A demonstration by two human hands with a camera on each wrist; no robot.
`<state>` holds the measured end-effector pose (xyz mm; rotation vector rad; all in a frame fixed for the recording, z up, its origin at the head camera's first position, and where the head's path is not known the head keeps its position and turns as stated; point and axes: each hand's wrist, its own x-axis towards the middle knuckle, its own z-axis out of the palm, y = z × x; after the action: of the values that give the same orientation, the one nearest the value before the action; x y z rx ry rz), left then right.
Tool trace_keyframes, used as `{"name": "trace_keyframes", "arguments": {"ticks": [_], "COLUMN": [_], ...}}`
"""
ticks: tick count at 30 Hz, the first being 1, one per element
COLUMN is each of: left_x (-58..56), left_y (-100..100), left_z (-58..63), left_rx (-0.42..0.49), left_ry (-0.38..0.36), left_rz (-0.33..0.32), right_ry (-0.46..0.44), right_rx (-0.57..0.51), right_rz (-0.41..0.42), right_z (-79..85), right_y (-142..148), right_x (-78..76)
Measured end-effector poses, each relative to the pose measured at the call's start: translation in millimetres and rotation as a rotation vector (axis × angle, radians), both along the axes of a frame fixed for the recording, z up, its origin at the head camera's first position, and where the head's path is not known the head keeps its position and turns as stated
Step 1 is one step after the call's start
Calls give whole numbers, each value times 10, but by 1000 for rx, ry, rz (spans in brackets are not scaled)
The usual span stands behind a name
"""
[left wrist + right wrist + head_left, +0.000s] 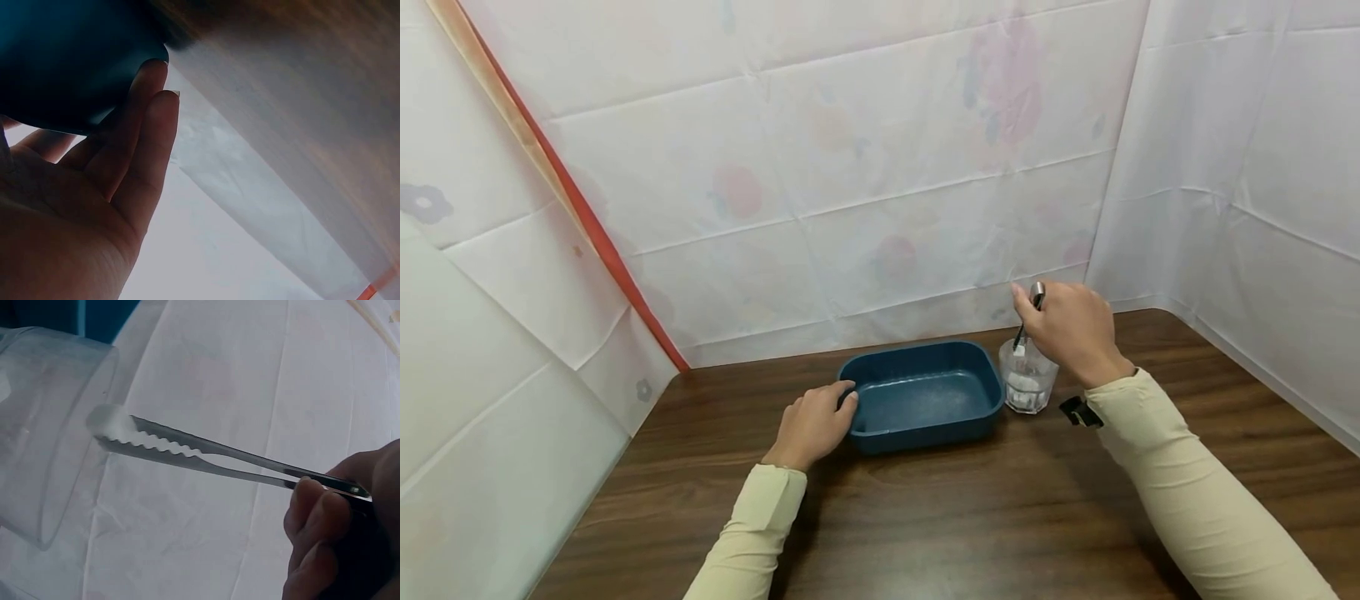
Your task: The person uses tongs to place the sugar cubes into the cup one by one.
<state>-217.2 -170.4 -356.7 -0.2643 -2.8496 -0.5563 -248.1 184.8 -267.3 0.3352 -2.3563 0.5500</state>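
Observation:
A deep blue rectangular tray [925,398] rests on the table. My left hand [812,423] holds its left end, with fingertips over the rim; in the left wrist view, fingers [153,134] lie against the tray's dark outer side [75,62]. To the right of the tray, close beside it, stands a clear glass [1028,383] with several white pieces inside. Above it my right hand [1071,325] pinches slim metal tongs [206,453] with serrated inner edges. Their tips grip a small white piece [111,422] at the glass's mouth.
The brown wooden table [925,517] meets a pale patterned cloth [850,208] behind the tray and glass. Another cloth panel [1262,208] borders the right side. A red-orange strip [602,242] runs down the left corner to the table.

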Motion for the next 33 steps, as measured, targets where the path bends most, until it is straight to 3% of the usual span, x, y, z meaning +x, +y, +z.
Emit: {"name": "trace_keyframes", "arguments": {"ticks": [15,25,33], "left_x": [38,-7,15], "left_y": [29,5,-42], "left_z": [1,27,11], "left_rx": [-16,-34,-28], "left_ry": [-28,-12,-14], "left_rz": [9,65,61], "right_ry": [-177,-239,-270], "right_rx": [64,89,135], "right_rz": [-58,-44,-45], "right_z": [-76,-100,-144], "right_y": [31,-13,-48], "right_x": [-21,-49,-81]}}
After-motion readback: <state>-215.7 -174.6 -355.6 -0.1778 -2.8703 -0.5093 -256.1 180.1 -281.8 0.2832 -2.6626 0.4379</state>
